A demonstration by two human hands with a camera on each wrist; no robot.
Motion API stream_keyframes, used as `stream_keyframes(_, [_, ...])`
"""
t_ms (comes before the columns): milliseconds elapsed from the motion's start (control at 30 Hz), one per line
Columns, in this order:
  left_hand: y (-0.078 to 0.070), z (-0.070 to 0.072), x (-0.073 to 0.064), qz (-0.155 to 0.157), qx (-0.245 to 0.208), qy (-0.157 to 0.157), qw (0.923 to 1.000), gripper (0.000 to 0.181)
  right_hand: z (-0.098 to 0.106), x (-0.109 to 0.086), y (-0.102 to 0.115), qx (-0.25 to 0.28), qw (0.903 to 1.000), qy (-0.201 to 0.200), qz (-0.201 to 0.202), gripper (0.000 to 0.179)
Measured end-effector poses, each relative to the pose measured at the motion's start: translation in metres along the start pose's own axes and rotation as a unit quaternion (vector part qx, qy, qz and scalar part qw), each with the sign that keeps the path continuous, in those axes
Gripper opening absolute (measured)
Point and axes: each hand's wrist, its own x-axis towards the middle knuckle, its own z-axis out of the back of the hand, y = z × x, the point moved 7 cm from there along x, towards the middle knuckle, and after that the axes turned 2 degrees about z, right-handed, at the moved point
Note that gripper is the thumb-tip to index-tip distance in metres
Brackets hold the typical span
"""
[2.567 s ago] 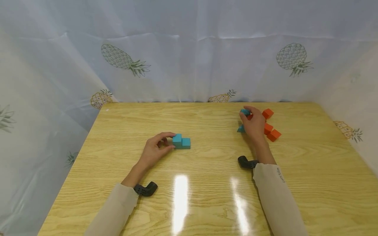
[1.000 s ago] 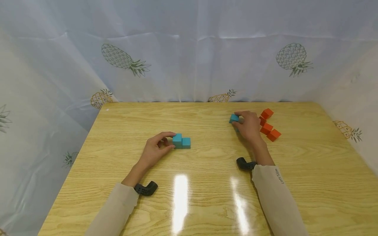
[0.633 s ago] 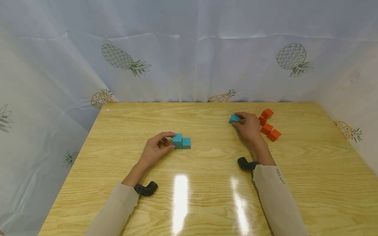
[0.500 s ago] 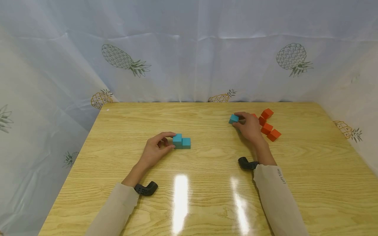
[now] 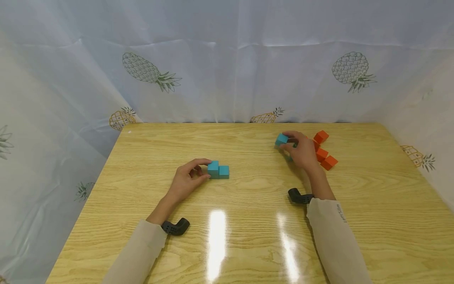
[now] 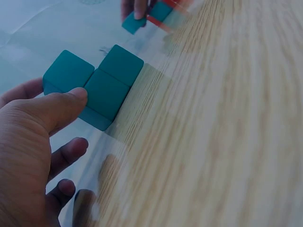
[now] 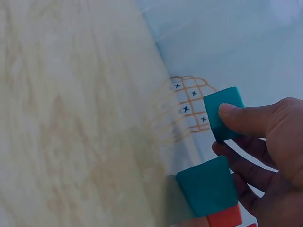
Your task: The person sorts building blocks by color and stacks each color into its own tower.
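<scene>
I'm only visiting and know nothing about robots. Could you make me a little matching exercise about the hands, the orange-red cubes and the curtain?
Column one
1. Left hand
2. Right hand
3. Orange-red cubes
4. Pale curtain

Column two
a. Pinching a single turquoise cube
b. Hanging behind, printed with pineapples
c. Holding a two-cube turquoise stack, a third turquoise cube beside it
d. Clustered on the yellowish wood-grain table

Right pairs: 1-c, 2-a, 3-d, 4-b

Beige sleeves [image 5: 134, 252], dark lettering [image 5: 341, 213] near right cuff; black bent wrist devices [image 5: 181, 226] dotted with small holes.
</scene>
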Motion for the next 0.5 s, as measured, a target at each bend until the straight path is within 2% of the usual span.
stream_keyframes(200, [0.0, 0.0, 0.0, 0.001, 0.001, -0.002, 1.0, 0.038, 0.001, 0.0, 0.021, 0.015, 0.9993, -0.009, 0.033, 0.042])
stream_keyframes(500, [0.001, 0.0, 0.0, 0.001, 0.0, -0.001, 1.0, 0.038, -0.011, 0.0, 0.036, 0.071, 0.9956, 0.027, 0.055, 0.042])
